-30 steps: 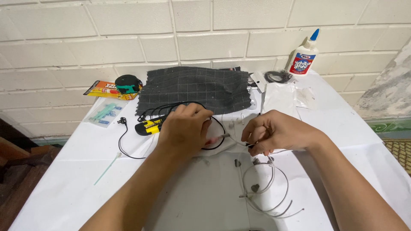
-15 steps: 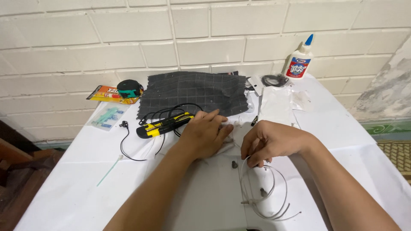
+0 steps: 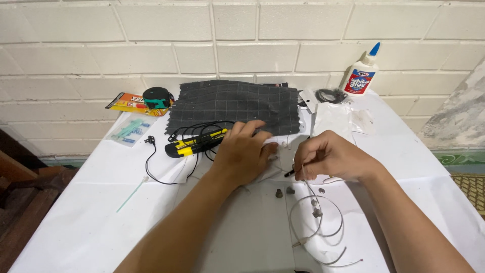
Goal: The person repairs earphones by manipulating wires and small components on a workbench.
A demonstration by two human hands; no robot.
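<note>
Nearest the camera, loops of thin pale wire lie on the white surface, with small dark fittings just beyond; the right hand is pinched shut on the wire's upper end and a small dark-tipped piece; the left hand lies flat, fingers together, pressing a white sheet and holding nothing; beside it, a yellow-and-black tool sits among black cable; farther back, dark checked cloth, a clear packet of pale green sticks, a green tape measure; a white glue bottle stands capped at the brick wall; open room remains along the surface's left edge.
</note>
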